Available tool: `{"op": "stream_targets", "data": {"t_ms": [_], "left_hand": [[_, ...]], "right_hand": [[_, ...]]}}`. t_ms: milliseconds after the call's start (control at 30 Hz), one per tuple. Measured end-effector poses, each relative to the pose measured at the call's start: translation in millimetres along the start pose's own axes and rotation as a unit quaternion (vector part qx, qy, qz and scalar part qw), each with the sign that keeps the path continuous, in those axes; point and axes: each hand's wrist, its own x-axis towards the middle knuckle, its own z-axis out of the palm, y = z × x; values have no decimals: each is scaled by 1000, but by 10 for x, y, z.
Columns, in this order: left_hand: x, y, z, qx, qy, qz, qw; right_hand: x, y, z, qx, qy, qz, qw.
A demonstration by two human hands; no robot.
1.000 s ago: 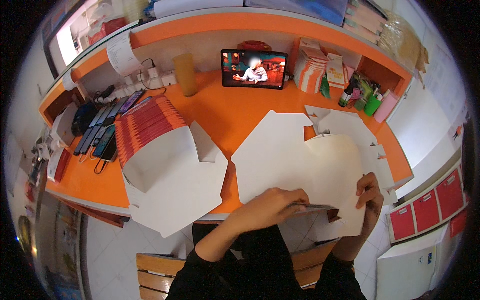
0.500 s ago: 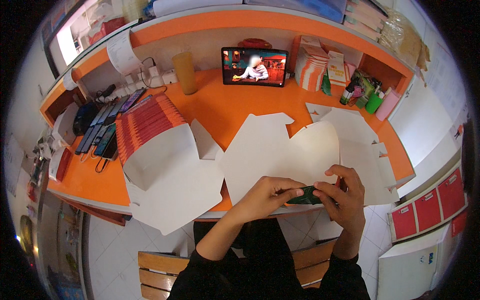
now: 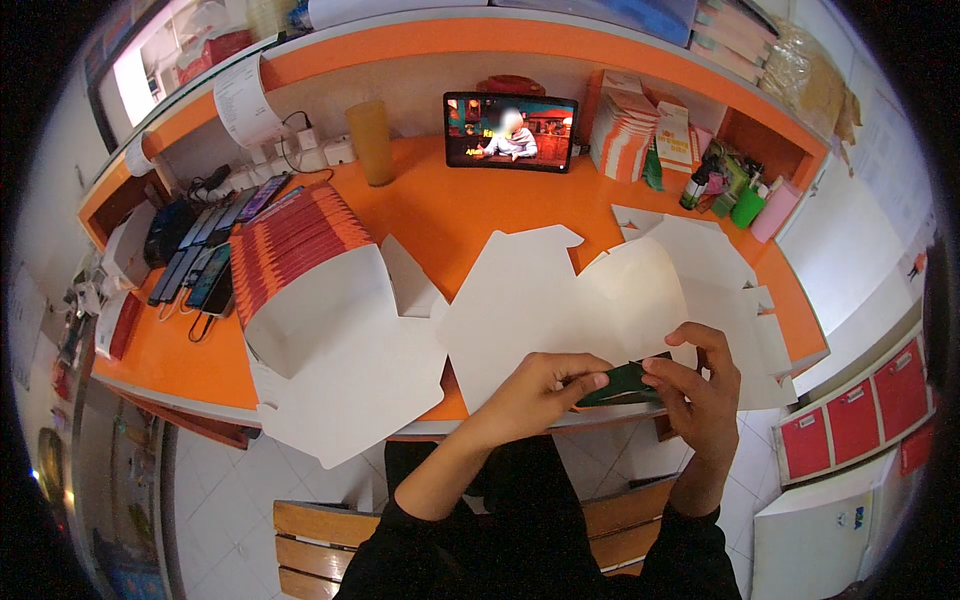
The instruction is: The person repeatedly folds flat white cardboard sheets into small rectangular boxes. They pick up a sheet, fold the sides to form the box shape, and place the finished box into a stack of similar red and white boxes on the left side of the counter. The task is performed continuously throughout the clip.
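Observation:
Over the desk's front edge, a small dark green piece (image 3: 626,384), thin and slightly shiny, is stretched between my two hands. My left hand (image 3: 545,395) pinches its left end between thumb and fingers. With thumb and index finger, my right hand (image 3: 700,385) grips the opposite end, other fingers raised. I cannot tell whether it is a packet or a folded sheet. Beneath and behind it lies a flat white cardboard box blank (image 3: 530,300) with curved flaps. Another blank (image 3: 725,290) is partly underneath on the right.
On the left, a row of nested red-patterned boxes (image 3: 305,245) has a white blank opening forward. Several phones (image 3: 195,250) lie beyond it with cables. Farther back stand an amber cup (image 3: 370,145), a tablet (image 3: 510,133) playing video, and stacked cartons (image 3: 622,130). A green cup (image 3: 747,206) is at right.
My right hand has moved slightly right, away from the left, and more of the green piece shows between them. My left hand stays nearly in place.

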Motion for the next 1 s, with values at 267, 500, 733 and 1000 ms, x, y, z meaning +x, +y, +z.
{"op": "stream_targets", "data": {"t_ms": [267,500,733,1000], "left_hand": [[8,118,16,34,-23,-80,996],[33,139,33,70,-9,-32,997],[14,170,33,85,-22,-87,992],[-1,153,55,82,12,6,997]], "right_hand": [[33,13,-9,57,-19,41,997],[50,52,-32,27,-73,-48,996],[15,-32,-62,106,-39,106,988],[-15,-10,-1,42,-103,5,994]]}}
